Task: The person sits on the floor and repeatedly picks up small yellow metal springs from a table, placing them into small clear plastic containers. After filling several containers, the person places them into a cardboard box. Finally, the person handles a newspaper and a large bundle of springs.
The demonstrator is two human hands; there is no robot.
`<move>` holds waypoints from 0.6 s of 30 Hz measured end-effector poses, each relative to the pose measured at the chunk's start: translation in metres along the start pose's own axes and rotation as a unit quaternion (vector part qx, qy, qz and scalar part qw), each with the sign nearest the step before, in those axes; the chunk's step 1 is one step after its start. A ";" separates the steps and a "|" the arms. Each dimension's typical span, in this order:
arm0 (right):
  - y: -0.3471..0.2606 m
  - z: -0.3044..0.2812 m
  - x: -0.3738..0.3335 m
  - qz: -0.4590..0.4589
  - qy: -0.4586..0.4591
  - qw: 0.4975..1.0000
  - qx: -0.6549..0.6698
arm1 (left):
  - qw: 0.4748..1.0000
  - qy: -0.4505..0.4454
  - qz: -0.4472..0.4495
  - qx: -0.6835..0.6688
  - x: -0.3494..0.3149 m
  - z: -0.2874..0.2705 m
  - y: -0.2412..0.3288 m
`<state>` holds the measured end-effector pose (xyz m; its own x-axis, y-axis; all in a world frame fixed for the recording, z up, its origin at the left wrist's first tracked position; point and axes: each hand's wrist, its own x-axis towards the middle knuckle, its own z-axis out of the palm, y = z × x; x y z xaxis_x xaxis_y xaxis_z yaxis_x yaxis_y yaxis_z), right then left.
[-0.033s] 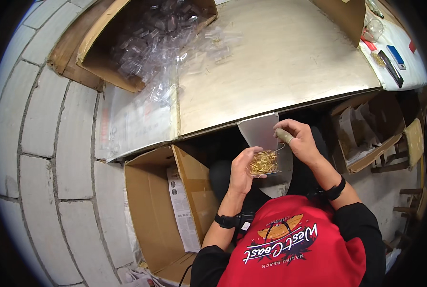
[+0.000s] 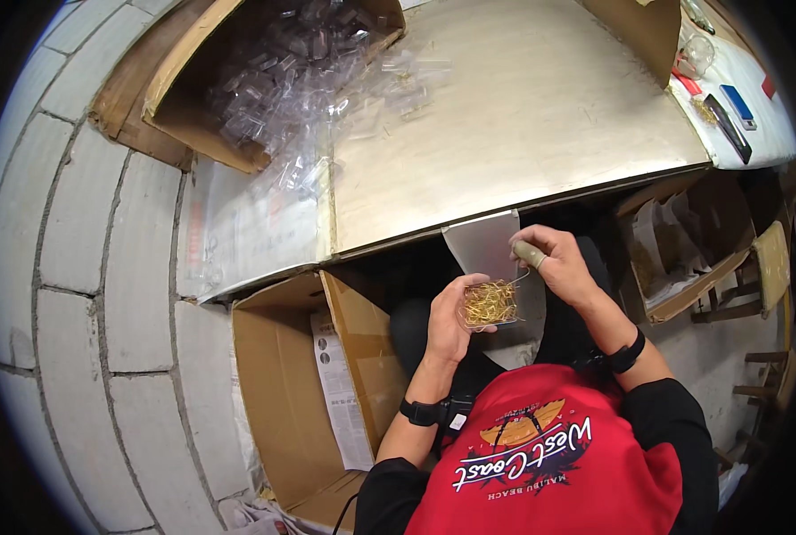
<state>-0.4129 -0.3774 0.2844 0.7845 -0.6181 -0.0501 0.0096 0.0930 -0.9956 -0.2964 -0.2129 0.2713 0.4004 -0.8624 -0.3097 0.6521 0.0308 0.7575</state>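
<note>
My left hand (image 2: 451,314) is closed around a small clear plastic box (image 2: 514,325) at the middle of the view. Heaped in the box are thin gold-coloured metal pieces (image 2: 489,303), like pins or short wires, some poking past its rim. Just above and to the right, my right hand (image 2: 556,261) is closed in a pinch, a tan finger cot (image 2: 529,254) on one of its digits. From that pinch a thin bent wire hook (image 2: 523,275) curves down to the box's upper right corner. The hook's upper end is hidden by the fingers.
A pale table (image 2: 514,116) lies ahead, with clear plastic boxes (image 2: 295,76) spilling from a cardboard carton (image 2: 188,89) at far left. An open carton (image 2: 277,383) stands at my left, another (image 2: 683,294) at right. A white sheet-like panel (image 2: 485,241) slopes below the table edge.
</note>
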 end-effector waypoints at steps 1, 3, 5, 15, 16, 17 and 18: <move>0.002 0.001 0.000 0.006 -0.029 0.999 -0.017 | 1.000 -0.001 -0.006 -0.022 0.000 -0.001 0.000; 0.005 0.004 -0.005 0.036 -0.071 0.996 -0.034 | 0.999 0.010 -0.003 -0.031 0.000 -0.001 0.000; 0.004 0.008 -0.009 0.061 -0.077 0.995 -0.017 | 0.999 0.035 0.015 -0.009 0.000 -0.001 -0.003; -0.003 0.007 -0.013 0.003 0.027 0.999 -0.044 | 0.997 0.064 0.035 0.023 0.002 0.000 -0.008; -0.003 0.007 -0.012 -0.034 0.024 0.997 -0.060 | 0.997 0.063 0.031 0.025 0.003 0.001 -0.010; -0.003 0.008 -0.012 -0.070 0.021 0.994 -0.075 | 0.997 0.062 0.026 0.026 0.003 0.002 -0.011; -0.004 0.010 -0.013 -0.117 0.011 0.983 -0.142 | 0.998 0.059 0.028 0.017 0.003 0.002 -0.013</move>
<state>-0.4168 -0.3615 0.2899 0.7679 -0.6136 0.1837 0.0116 -0.2734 -0.9618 -0.3048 -0.2174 0.2621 0.5101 -0.7944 -0.3298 0.6053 0.0591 0.7938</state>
